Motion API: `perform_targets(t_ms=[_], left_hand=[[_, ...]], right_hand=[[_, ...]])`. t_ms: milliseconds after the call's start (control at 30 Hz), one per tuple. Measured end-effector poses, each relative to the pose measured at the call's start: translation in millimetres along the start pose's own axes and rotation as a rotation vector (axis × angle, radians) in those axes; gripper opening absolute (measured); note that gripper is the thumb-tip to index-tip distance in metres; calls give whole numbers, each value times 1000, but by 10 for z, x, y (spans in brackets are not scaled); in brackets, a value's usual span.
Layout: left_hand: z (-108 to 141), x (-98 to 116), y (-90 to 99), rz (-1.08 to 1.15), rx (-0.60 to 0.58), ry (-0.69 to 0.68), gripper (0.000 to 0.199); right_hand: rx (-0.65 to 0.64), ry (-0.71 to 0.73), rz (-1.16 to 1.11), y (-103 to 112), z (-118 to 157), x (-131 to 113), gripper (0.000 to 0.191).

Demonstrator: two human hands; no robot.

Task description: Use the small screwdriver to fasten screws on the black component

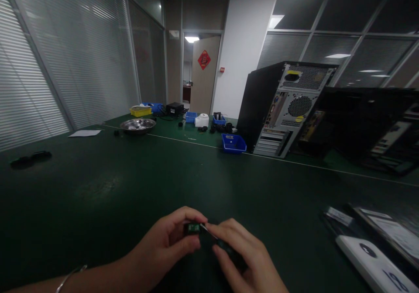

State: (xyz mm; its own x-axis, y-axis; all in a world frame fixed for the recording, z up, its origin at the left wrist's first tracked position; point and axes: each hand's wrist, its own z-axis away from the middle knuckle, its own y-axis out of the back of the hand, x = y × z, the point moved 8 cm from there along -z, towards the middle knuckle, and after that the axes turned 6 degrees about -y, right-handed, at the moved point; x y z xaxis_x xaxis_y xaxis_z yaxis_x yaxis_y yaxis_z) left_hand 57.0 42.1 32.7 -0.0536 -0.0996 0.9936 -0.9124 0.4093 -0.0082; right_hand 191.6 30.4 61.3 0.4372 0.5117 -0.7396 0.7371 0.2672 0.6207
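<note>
Low in the middle of the head view, my left hand (172,236) pinches a small dark piece with a green circuit board (194,228) between thumb and fingertips. My right hand (247,249) is closed around a small screwdriver (225,246) with a dark handle and a thin metal shaft. The shaft's tip meets or nearly meets the right edge of the circuit board; whether it touches, I cannot tell. Part of the handle is hidden under my right fingers. Both hands are just above the dark green tabletop (157,175).
A blue bin (233,143) stands beside a tilted black computer tower (262,109). A metal bowl (137,126) is at the back left. A white device marked 18 (369,258) lies at the front right, and a dark object (31,158) lies on the left.
</note>
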Motion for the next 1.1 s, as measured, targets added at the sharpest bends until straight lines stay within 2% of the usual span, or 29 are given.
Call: perform_targets(t_ms=[200,467,633,867,1100], left_hand=[[5,50,85,-183,59,-26,16],[33,208,77,-474,17,-171,23],[25,198,63,-518,-11,-134,21],[55,254,-1,-564,-67,-231,25],[16,129,60,-468,-27,-113,18]], right_hand=[[27,29,61,-12,16,3,37],[41,42,83,11,19,-2,36],[20,46,74,0,17,0,38],[0,18,2,-4,0,2,36],[73,70,-184,50,-4,-7,35]])
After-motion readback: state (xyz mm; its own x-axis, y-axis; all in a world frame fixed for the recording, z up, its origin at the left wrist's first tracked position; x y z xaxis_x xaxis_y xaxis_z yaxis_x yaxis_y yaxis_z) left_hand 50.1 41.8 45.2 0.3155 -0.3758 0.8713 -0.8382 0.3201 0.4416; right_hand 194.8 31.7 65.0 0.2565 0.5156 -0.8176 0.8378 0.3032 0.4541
